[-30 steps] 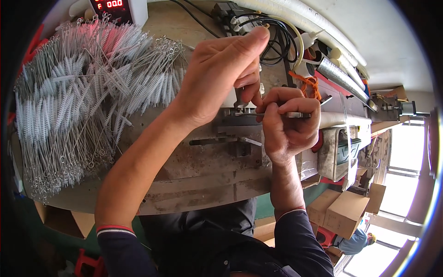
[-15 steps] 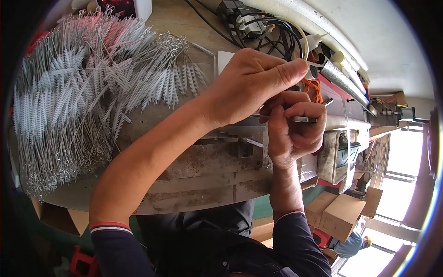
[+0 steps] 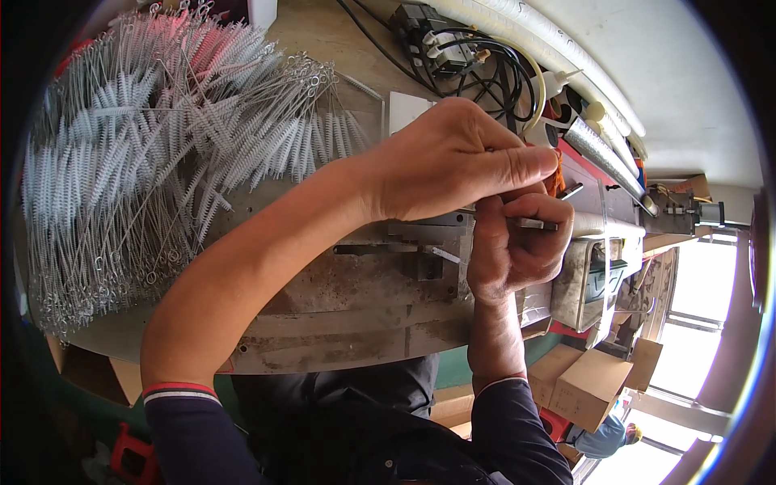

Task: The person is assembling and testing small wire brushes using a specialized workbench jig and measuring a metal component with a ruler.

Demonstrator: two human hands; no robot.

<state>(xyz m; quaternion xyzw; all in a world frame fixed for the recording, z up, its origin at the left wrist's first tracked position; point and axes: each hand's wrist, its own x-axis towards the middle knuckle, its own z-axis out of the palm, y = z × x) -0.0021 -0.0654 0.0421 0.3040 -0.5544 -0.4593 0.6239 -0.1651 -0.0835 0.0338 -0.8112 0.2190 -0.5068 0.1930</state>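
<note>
Right hand (image 3: 517, 255) grips metal tool (image 3: 540, 224), apparently — left hand (image 3: 459, 166) beside.

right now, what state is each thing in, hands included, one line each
left hand, thumb extended, fingertips hidden
right hand, curled shut on a thin metal tool
metal tool, gripped, partly covered by fingers
white wire brushes, heaped loosely
short white bristle piece, lying aslant, apart from both hands
black cables, looped and tangled
lower-left cardboard box, open
white nozzle bottle, tilted
</note>
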